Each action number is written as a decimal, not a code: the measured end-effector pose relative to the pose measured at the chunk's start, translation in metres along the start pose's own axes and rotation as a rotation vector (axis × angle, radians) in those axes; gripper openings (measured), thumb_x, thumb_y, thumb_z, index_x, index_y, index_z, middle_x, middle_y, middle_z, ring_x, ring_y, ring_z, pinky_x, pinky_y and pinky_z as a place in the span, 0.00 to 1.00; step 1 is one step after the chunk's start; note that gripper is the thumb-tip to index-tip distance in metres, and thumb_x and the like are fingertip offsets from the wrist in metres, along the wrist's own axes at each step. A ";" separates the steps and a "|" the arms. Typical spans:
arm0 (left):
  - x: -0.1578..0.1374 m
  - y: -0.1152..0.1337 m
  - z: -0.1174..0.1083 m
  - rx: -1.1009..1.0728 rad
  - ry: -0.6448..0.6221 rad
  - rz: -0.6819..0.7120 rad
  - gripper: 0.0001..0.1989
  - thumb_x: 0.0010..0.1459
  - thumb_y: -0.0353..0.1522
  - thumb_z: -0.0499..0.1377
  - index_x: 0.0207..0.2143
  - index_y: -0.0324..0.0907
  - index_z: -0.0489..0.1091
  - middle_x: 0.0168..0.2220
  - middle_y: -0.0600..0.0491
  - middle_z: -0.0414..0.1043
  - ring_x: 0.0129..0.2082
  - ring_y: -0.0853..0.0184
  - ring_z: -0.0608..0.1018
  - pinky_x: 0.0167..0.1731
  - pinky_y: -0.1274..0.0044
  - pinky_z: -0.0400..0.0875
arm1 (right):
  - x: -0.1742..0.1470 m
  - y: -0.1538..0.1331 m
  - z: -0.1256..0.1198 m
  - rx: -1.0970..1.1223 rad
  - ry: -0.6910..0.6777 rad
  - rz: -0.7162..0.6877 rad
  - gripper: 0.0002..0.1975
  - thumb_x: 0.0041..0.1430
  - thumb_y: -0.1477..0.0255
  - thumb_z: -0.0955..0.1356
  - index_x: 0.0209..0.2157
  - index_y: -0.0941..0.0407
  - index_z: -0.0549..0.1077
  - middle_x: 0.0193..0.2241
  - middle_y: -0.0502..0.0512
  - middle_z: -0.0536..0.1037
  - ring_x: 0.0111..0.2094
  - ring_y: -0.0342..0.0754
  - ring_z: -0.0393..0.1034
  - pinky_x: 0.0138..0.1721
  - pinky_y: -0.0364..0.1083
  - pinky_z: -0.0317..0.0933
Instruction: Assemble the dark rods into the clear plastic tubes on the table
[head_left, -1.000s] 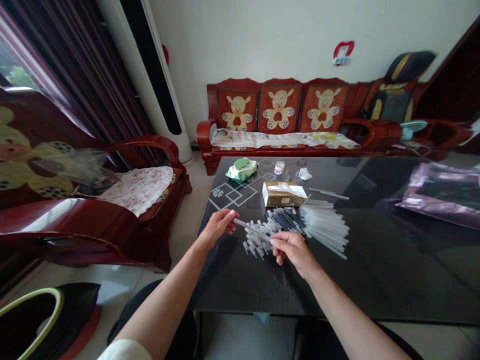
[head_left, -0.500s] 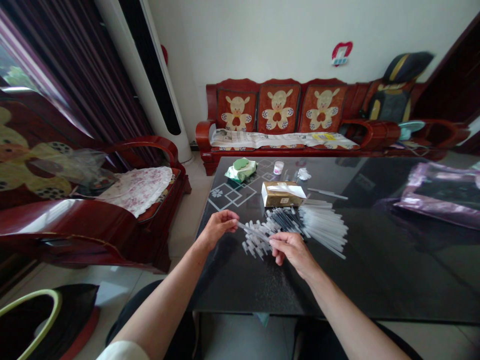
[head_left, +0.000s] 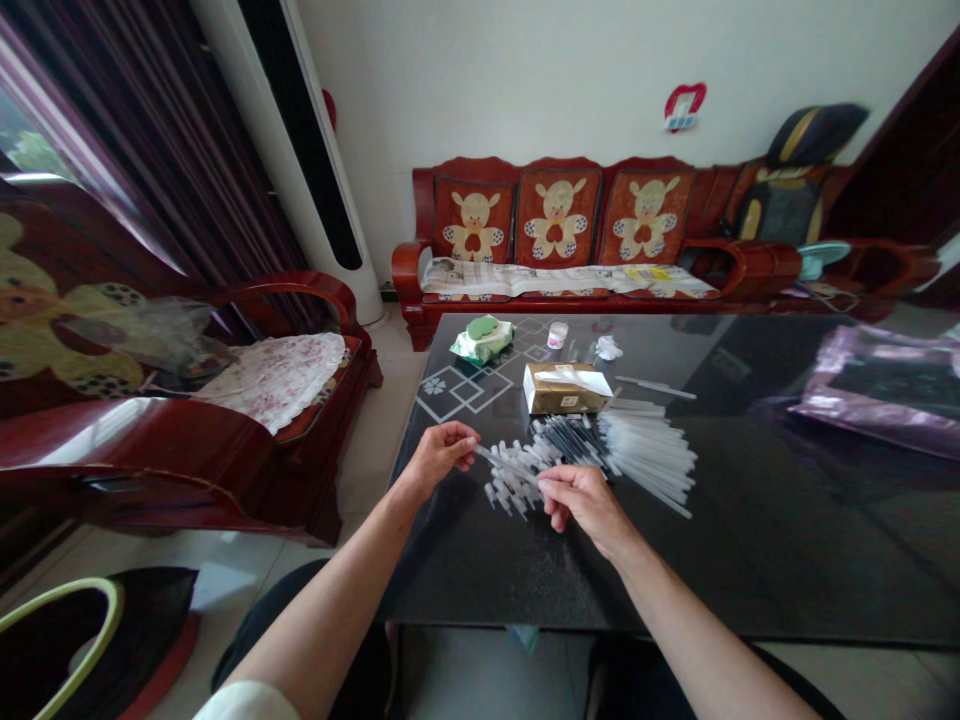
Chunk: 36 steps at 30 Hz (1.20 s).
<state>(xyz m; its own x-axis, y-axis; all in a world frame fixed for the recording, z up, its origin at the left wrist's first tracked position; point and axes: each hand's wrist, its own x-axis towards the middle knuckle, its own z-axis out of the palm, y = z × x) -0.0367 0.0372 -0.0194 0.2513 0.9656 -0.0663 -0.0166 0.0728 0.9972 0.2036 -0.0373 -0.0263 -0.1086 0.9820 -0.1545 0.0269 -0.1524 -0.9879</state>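
Note:
Between my two hands a slim translucent plastic tube (head_left: 508,463) is stretched, its left end a little farther from me. My left hand (head_left: 448,447) pinches the left end with thumb and fingertips. At the right end, my right hand (head_left: 574,494) is closed around the tube, its fingers curled underneath. Below and behind it lies a pile of short frosted-white plastic pieces (head_left: 512,497). A bundle of thin dark sticks (head_left: 568,440), like pen refills, rests beside them. Farther right, long translucent tubes (head_left: 654,455) are fanned out.
The dark glossy table (head_left: 750,560) bears a tissue box (head_left: 559,398), a green wipes pack (head_left: 482,340), a small white jar (head_left: 557,335) and crumpled tissue (head_left: 607,348). Two loose tubes (head_left: 656,387) lie behind the fan. A purple-edged plastic package (head_left: 840,410) is at right; wooden sofas stand around.

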 end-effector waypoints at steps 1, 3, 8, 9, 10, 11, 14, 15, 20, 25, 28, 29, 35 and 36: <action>-0.001 0.000 -0.001 -0.036 -0.019 0.007 0.18 0.45 0.40 0.67 0.34 0.36 0.71 0.24 0.54 0.72 0.23 0.72 0.75 0.25 0.81 0.71 | 0.000 0.000 0.000 0.000 -0.001 0.000 0.17 0.50 0.61 0.70 0.33 0.62 0.76 0.16 0.49 0.73 0.12 0.40 0.65 0.13 0.39 0.59; -0.002 0.002 -0.001 -0.091 -0.041 0.013 0.20 0.45 0.40 0.68 0.37 0.36 0.71 0.30 0.51 0.74 0.28 0.70 0.77 0.30 0.78 0.73 | 0.000 -0.001 0.000 0.000 0.003 -0.004 0.18 0.49 0.61 0.70 0.33 0.62 0.76 0.16 0.49 0.73 0.12 0.40 0.64 0.13 0.39 0.58; 0.000 0.002 -0.001 0.005 0.075 -0.022 0.22 0.51 0.48 0.61 0.33 0.36 0.71 0.24 0.53 0.71 0.21 0.73 0.74 0.20 0.81 0.69 | 0.000 -0.002 0.000 -0.006 0.008 -0.011 0.17 0.50 0.61 0.70 0.34 0.62 0.77 0.16 0.49 0.73 0.12 0.40 0.64 0.13 0.39 0.58; 0.001 0.002 -0.001 0.036 0.089 -0.026 0.22 0.51 0.48 0.61 0.31 0.36 0.71 0.22 0.55 0.69 0.18 0.74 0.71 0.16 0.82 0.66 | 0.000 -0.002 0.000 -0.007 0.004 -0.011 0.17 0.50 0.62 0.70 0.34 0.62 0.77 0.16 0.49 0.73 0.12 0.41 0.65 0.13 0.39 0.58; 0.002 0.001 -0.001 0.053 0.092 -0.030 0.21 0.50 0.47 0.62 0.29 0.36 0.71 0.20 0.56 0.68 0.16 0.75 0.70 0.14 0.83 0.63 | 0.000 -0.002 0.000 -0.006 0.002 -0.012 0.17 0.50 0.62 0.70 0.34 0.62 0.77 0.16 0.49 0.73 0.12 0.41 0.65 0.13 0.40 0.58; 0.002 0.000 -0.001 0.053 0.089 -0.031 0.20 0.48 0.46 0.64 0.28 0.36 0.70 0.20 0.56 0.68 0.15 0.75 0.69 0.14 0.83 0.62 | 0.000 -0.002 0.000 -0.004 -0.001 -0.013 0.17 0.50 0.62 0.70 0.34 0.62 0.77 0.16 0.49 0.73 0.13 0.41 0.65 0.13 0.40 0.59; 0.002 -0.003 -0.002 -0.026 0.051 -0.015 0.17 0.44 0.41 0.68 0.29 0.36 0.70 0.21 0.56 0.70 0.19 0.74 0.72 0.19 0.83 0.67 | -0.001 -0.002 0.000 0.003 0.000 -0.014 0.17 0.50 0.62 0.70 0.34 0.62 0.77 0.16 0.49 0.73 0.12 0.41 0.65 0.13 0.39 0.58; 0.002 -0.003 -0.002 -0.060 0.034 -0.006 0.17 0.44 0.39 0.68 0.30 0.36 0.71 0.22 0.55 0.71 0.21 0.74 0.73 0.22 0.82 0.69 | -0.001 -0.002 0.000 0.003 0.004 -0.015 0.17 0.50 0.61 0.70 0.34 0.62 0.77 0.16 0.49 0.73 0.12 0.40 0.65 0.13 0.39 0.58; -0.001 0.000 -0.003 -0.135 0.009 -0.003 0.21 0.46 0.40 0.68 0.39 0.36 0.71 0.30 0.51 0.75 0.29 0.70 0.77 0.31 0.77 0.74 | -0.001 -0.002 0.000 0.003 0.007 -0.024 0.16 0.51 0.62 0.70 0.33 0.62 0.76 0.16 0.49 0.73 0.12 0.40 0.65 0.13 0.39 0.58; 0.001 0.001 0.001 0.013 0.083 -0.045 0.21 0.49 0.45 0.64 0.33 0.35 0.71 0.23 0.54 0.71 0.19 0.73 0.72 0.17 0.82 0.68 | 0.000 -0.001 0.000 -0.003 0.002 -0.016 0.16 0.51 0.62 0.70 0.33 0.63 0.76 0.16 0.49 0.73 0.12 0.41 0.65 0.13 0.39 0.58; 0.002 -0.001 0.002 0.031 0.094 -0.035 0.19 0.46 0.44 0.66 0.29 0.35 0.70 0.20 0.55 0.69 0.16 0.74 0.70 0.14 0.83 0.64 | 0.000 0.001 -0.001 0.000 -0.004 -0.019 0.17 0.51 0.62 0.70 0.34 0.63 0.76 0.16 0.49 0.73 0.12 0.40 0.65 0.13 0.39 0.58; 0.002 -0.001 0.002 0.018 0.094 -0.027 0.19 0.45 0.43 0.66 0.28 0.36 0.70 0.20 0.56 0.69 0.17 0.74 0.70 0.15 0.83 0.64 | 0.001 0.002 -0.002 0.002 -0.010 -0.019 0.17 0.51 0.62 0.70 0.34 0.63 0.76 0.17 0.49 0.73 0.12 0.40 0.65 0.13 0.39 0.59; 0.000 0.001 0.001 -0.087 0.058 0.033 0.17 0.42 0.38 0.69 0.28 0.35 0.71 0.21 0.55 0.70 0.21 0.73 0.73 0.22 0.82 0.69 | 0.001 0.004 -0.002 0.012 -0.004 -0.010 0.17 0.51 0.63 0.70 0.34 0.63 0.76 0.16 0.49 0.73 0.12 0.41 0.65 0.13 0.39 0.59; 0.000 0.002 0.001 -0.104 0.050 0.035 0.17 0.42 0.38 0.70 0.29 0.35 0.72 0.22 0.55 0.71 0.21 0.73 0.73 0.23 0.81 0.70 | 0.001 0.004 -0.002 0.011 -0.001 -0.011 0.16 0.51 0.63 0.70 0.34 0.63 0.76 0.16 0.49 0.73 0.12 0.41 0.65 0.13 0.39 0.59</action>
<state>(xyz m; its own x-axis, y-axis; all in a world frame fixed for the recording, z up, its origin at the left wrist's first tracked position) -0.0355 0.0366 -0.0177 0.1998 0.9792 -0.0359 -0.1259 0.0619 0.9901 0.2057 -0.0364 -0.0302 -0.1096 0.9835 -0.1440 0.0146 -0.1432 -0.9896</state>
